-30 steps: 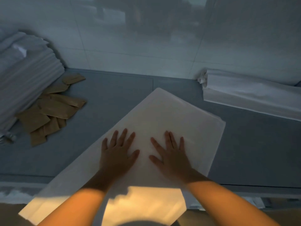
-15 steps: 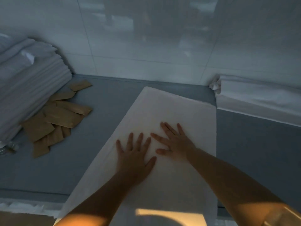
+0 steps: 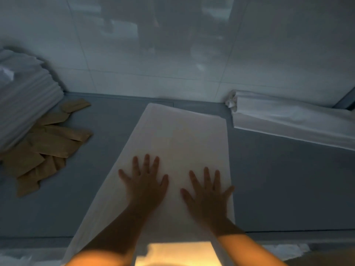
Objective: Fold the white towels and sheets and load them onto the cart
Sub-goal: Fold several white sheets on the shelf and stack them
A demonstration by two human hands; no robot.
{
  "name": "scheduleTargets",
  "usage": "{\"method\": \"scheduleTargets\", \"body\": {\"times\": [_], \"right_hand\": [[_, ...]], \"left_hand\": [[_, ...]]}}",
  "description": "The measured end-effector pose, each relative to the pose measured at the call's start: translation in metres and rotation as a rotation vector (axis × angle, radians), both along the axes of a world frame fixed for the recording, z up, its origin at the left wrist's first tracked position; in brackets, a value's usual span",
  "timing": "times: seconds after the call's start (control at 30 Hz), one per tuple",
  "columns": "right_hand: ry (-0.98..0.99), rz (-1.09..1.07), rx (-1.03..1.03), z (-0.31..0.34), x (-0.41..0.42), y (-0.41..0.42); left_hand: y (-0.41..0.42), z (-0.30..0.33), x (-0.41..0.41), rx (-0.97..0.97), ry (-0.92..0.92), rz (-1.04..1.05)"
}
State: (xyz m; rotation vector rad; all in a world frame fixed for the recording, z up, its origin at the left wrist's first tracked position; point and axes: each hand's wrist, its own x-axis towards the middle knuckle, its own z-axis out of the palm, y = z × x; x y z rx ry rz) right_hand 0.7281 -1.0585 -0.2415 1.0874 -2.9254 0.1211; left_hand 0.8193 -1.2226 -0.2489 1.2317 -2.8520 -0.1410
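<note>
A long white folded sheet [image 3: 180, 135] lies on the grey table [image 3: 278, 179], running from the near edge toward the wall, its near end hanging over the edge. My left hand [image 3: 144, 183] presses flat on it with fingers spread, left of the sheet's middle. My right hand [image 3: 209, 191] lies flat beside it, fingers spread, its little finger at the sheet's right edge. No cart is in view.
A tall stack of folded white linen [image 3: 25, 96] stands at the far left. Several brown paper bags [image 3: 50, 143] lie scattered next to it. Another folded white sheet [image 3: 288, 120] lies at the far right against the tiled wall [image 3: 172, 54].
The sheet now lies straighter toward the wall. My right hand has slid right and back toward me to the sheet's right edge; my left hand has shifted left, so the hands are farther apart.
</note>
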Motion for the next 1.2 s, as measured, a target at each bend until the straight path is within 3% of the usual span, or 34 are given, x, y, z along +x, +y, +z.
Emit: {"method": "scheduleTargets", "body": {"times": [0.23, 0.7, 0.9, 1.03, 1.2], "right_hand": [[-0.051, 0.015, 0.066, -0.005, -0.022, -0.015], [-0.061, 0.123, 0.153, 0.003, -0.101, -0.053], [-0.072, 0.082, 0.101, 0.004, -0.094, -0.078], [-0.018, 0.161, 0.015, -0.01, -0.047, -0.077], [0.009, -0.01, 0.089, -0.005, -0.074, -0.014]], "left_hand": [[-0.003, 0.001, -0.012, 0.038, -0.033, 0.089], [-0.024, -0.003, -0.074, 0.089, 0.07, 0.224], [-0.035, -0.009, -0.093, 0.071, 0.085, 0.245], [-0.04, -0.008, -0.094, 0.064, 0.048, 0.213], [-0.052, -0.008, -0.053, 0.026, 0.053, 0.015]]}}
